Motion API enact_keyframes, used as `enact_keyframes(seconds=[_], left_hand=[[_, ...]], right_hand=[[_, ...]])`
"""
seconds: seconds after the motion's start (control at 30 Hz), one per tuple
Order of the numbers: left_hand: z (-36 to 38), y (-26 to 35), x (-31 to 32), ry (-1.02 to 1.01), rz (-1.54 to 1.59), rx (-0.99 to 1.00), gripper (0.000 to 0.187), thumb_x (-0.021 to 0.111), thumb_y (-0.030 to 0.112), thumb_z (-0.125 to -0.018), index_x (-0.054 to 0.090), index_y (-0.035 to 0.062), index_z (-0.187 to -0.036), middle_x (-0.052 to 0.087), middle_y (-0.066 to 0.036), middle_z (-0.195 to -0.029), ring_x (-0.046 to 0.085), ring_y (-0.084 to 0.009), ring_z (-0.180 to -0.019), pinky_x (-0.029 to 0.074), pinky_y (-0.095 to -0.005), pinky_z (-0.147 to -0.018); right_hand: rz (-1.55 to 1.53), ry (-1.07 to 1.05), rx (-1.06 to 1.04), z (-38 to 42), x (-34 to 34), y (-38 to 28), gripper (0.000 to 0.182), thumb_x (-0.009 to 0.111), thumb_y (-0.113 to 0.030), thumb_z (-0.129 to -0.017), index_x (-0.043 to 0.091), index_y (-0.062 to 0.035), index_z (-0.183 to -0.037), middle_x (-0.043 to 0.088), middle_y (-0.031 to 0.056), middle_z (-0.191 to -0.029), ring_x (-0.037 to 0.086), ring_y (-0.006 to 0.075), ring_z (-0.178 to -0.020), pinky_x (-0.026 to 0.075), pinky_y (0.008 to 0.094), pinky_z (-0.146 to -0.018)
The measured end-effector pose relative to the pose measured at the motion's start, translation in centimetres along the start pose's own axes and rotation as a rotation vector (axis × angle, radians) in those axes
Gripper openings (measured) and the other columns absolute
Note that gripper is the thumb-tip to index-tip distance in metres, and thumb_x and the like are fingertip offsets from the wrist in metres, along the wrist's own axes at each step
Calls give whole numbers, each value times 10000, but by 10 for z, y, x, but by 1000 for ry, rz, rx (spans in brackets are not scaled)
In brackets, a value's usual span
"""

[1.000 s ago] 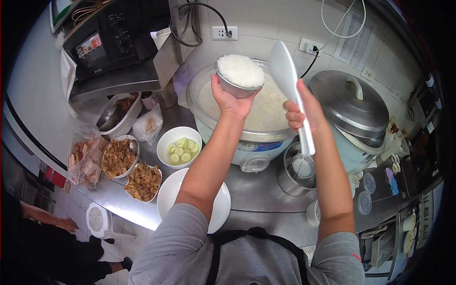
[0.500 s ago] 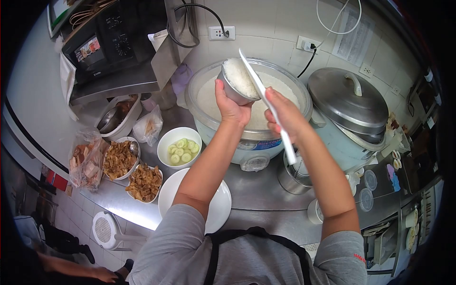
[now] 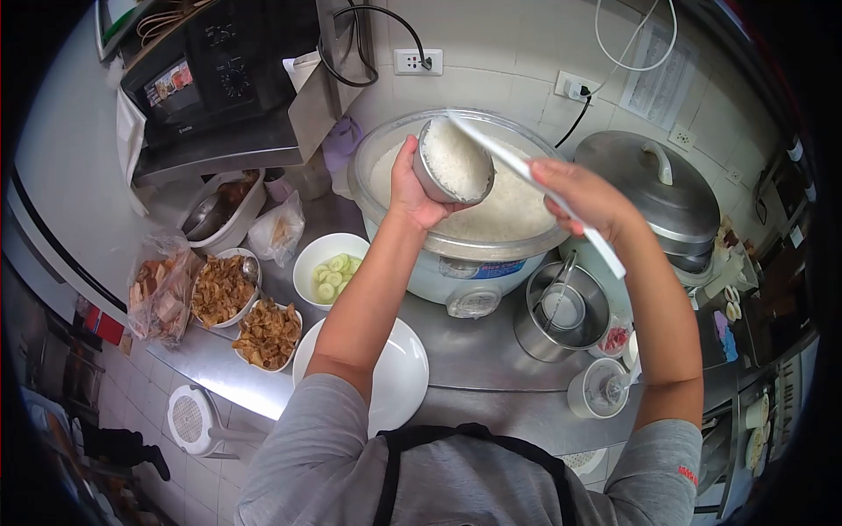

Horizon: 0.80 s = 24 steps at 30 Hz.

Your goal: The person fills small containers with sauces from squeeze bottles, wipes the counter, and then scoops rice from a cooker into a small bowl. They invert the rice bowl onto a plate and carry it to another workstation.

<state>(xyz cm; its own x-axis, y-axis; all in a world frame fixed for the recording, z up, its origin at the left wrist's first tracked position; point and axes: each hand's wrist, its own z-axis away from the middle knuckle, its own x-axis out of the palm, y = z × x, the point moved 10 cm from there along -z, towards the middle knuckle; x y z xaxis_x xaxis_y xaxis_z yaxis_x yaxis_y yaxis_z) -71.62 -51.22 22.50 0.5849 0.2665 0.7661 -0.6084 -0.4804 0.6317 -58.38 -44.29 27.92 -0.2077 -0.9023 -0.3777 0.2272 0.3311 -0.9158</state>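
My left hand (image 3: 418, 195) is closed round a metal cup (image 3: 429, 180) packed with white rice (image 3: 457, 161), tilted with its mouth toward the right. In my right hand (image 3: 585, 200) is a long white rice paddle (image 3: 506, 156), its far end at the upper rim of the cup. Both hands are over the large rice cooker (image 3: 456, 250), whose open pot holds cooked rice (image 3: 517, 219). Below my left forearm lies a white plate (image 3: 405, 373), partly covered by the arm. A white bowl of sliced cucumber (image 3: 333, 276) stands left of the cooker.
Two bowls of browned food (image 3: 267, 336) and a bagged food bundle (image 3: 162, 285) sit at the left. Right of the cooker are a steel pot (image 3: 548, 342), a plastic cup (image 3: 599, 392) and a second cooker's metal lid (image 3: 645, 197). A microwave (image 3: 210, 88) stands upper left.
The paddle has swung away from the cup's face, its handle moving right and up with my right hand. The cup has turned, showing more rice. A person's arm at lower left has gone.
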Motion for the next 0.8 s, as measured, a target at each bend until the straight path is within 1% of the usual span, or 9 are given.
enact_keyframes(seconds=[0.17,0.27,0.37,0.47,0.5,0.6,0.63,0.73,0.8], left_hand=[[6,-3,7,67,-42,-57,641,248,598,-802,378,161,-1252,378,-139,-1270,377,-391,-1137,303,-610,-868],[5,-4,4,27,-36,-46,644,232,601,-804,375,163,-1254,360,-143,-1283,362,-390,-1149,289,-607,-880],[6,-7,4,33,45,-49,676,231,615,-795,350,147,-1267,355,-164,-1277,338,-408,-1155,243,-614,-898],[6,-6,3,21,197,-50,670,213,607,-803,335,149,-1277,347,-159,-1289,318,-404,-1178,215,-623,-916],[10,-8,4,21,184,-48,666,211,602,-806,342,148,-1276,344,-156,-1295,316,-400,-1184,221,-624,-915],[24,-18,13,17,144,-44,659,209,593,-810,354,149,-1273,336,-143,-1311,313,-389,-1198,234,-627,-915],[28,-21,14,20,126,-42,659,212,595,-807,354,150,-1273,335,-139,-1313,313,-387,-1198,233,-627,-917],[34,-28,23,-77,139,-29,659,226,602,-803,329,165,-1286,327,-132,-1318,298,-385,-1206,229,-636,-911],[40,-31,28,-118,180,-16,666,238,614,-795,316,178,-1293,319,-127,-1323,288,-384,-1211,228,-643,-907]], right_hand=[[489,41,-125,-6,7,-30,487,469,-429,-829,484,-109,-1196,585,110,-851,471,118,-506,418,242,-440],[619,41,-94,-3,11,-29,500,479,-435,-819,483,-105,-1196,581,101,-1019,486,135,-534,427,250,-437],[578,124,-103,7,1,-32,488,500,-413,-821,485,-98,-1194,579,127,-1045,569,194,-672,476,286,-568],[697,144,-291,18,5,-27,463,520,-373,-824,489,-88,-1188,550,161,-1103,571,269,-917,451,320,-776],[645,130,-304,17,10,-19,438,530,-334,-829,492,-77,-1182,522,187,-1136,493,299,-1073,369,330,-901],[601,146,-226,20,14,-6,442,524,-341,-832,489,-75,-1184,515,189,-1144,479,304,-1091,359,329,-912],[669,184,-366,18,16,-6,457,518,-355,-834,475,-82,-1199,555,179,-1087,585,255,-885,457,320,-755],[422,90,-68,35,12,13,404,470,-321,-869,457,-129,-1224,582,60,-858,514,103,-575,429,229,-485],[224,156,-143,46,-15,25,402,461,-325,-870,448,-148,-1231,490,-6,-706,399,56,-486,335,197,-395]])
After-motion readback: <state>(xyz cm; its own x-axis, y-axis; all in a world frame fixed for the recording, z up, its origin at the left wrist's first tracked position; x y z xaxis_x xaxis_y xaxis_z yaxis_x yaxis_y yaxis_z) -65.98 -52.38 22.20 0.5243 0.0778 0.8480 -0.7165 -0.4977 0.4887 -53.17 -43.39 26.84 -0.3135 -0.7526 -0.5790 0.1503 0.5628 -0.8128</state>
